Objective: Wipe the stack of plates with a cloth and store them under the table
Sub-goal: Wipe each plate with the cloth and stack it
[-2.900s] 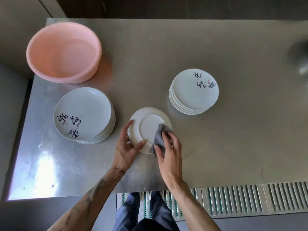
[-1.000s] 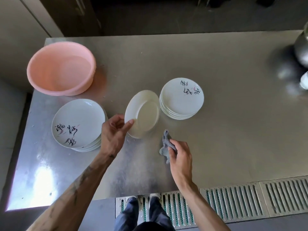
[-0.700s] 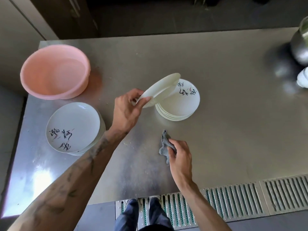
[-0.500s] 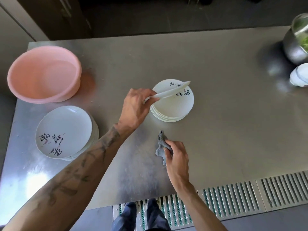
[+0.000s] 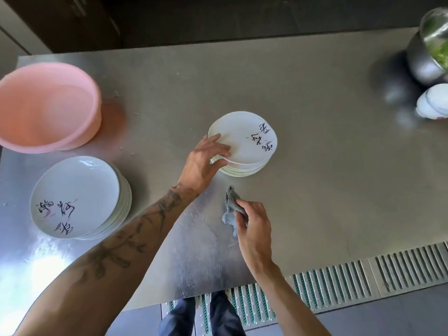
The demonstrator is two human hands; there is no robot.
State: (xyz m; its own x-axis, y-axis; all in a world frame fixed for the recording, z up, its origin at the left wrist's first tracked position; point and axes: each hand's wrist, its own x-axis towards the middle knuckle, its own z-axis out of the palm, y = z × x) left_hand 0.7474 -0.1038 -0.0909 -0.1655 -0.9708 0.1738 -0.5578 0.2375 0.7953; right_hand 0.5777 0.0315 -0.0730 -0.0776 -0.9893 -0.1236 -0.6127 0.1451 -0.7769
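Observation:
Two stacks of white plates with dark brush lettering stand on the steel table [image 5: 315, 166]. The larger stack [image 5: 75, 197] is at the left. The smaller stack [image 5: 244, 141] is in the middle, and its top plate lies face up. My left hand [image 5: 203, 161] holds that top plate by its near-left rim, fingers on top and thumb under the edge. My right hand [image 5: 254, 229] grips a crumpled grey cloth [image 5: 231, 207] just above the table, in front of the middle stack.
A pink plastic basin [image 5: 46, 105] sits at the back left. At the right edge stand a metal bowl with greens [image 5: 429, 54] and some small white dishes [image 5: 434, 105]. A floor grating [image 5: 339, 280] runs along the table's near edge by my feet.
My left hand lifted the wiped plate from the table front, turned it over and laid it on the middle stack. My right hand stayed low with the cloth.

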